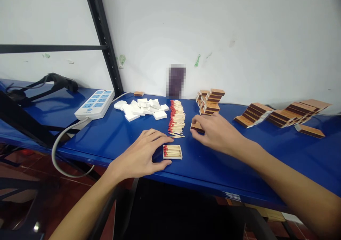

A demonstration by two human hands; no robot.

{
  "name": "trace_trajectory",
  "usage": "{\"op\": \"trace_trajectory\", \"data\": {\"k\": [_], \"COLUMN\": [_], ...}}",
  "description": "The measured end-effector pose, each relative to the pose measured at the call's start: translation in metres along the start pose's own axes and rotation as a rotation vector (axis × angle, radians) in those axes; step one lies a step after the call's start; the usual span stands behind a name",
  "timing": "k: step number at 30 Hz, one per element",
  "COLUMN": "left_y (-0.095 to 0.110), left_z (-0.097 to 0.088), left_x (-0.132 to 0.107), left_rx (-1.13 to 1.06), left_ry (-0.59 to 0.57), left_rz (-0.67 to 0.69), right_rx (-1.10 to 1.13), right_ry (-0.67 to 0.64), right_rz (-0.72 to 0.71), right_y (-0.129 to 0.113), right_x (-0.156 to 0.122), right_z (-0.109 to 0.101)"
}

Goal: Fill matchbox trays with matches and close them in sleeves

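A small white matchbox tray (172, 157) filled with red-tipped matches lies near the front edge of the blue table. Around its left side my left hand (141, 153) curves, thumb and fingers apart, not visibly gripping it. My right hand (213, 129) has its fingers closed on a brown matchbox sleeve (197, 127), partly hidden under them. Between and beyond the hands stretches a long row of loose matches (177, 117), red heads to the left. Several white empty-looking trays (160, 115) are heaped at its left.
Brown matchboxes (213, 99) are stacked behind my right hand. More brown matchbox sleeves (254, 113) lean in rows at the right, with a single one (310, 130) in front. A power strip (96, 105) with its cable stands at the left beside a black metal post (102, 30).
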State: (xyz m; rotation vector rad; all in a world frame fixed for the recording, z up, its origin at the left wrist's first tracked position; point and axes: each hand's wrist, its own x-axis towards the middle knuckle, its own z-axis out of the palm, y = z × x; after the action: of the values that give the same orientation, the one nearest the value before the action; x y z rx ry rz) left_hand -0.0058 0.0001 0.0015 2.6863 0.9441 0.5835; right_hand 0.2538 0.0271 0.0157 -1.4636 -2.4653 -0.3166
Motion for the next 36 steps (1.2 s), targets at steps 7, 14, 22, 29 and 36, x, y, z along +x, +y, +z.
{"op": "trace_trajectory", "data": {"k": [7, 14, 22, 29, 36], "left_y": [0.001, 0.000, -0.002, -0.003, -0.005], "left_z": [0.001, 0.000, -0.001, 0.002, 0.004], "left_x": [-0.001, -0.001, 0.000, -0.002, -0.004], "left_rx": [0.004, 0.016, 0.035, -0.026, -0.100], "left_ry": [0.020, -0.019, -0.069, -0.038, -0.013], "left_rz": [-0.027, -0.029, 0.000, -0.033, -0.063], "right_rx": [0.027, 0.010, 0.191, 0.474, 0.477], "right_ry": [-0.208, -0.088, -0.270, -0.429, -0.339], "right_rz": [0.034, 0.029, -0.006, -0.221, -0.207], "right_y": [0.017, 0.021, 0.016, -0.023, -0.022], "right_x": [-0.005, -0.004, -0.006, -0.015, -0.013], "right_z": [-0.006, -0.006, -0.011, -0.032, -0.022]}}
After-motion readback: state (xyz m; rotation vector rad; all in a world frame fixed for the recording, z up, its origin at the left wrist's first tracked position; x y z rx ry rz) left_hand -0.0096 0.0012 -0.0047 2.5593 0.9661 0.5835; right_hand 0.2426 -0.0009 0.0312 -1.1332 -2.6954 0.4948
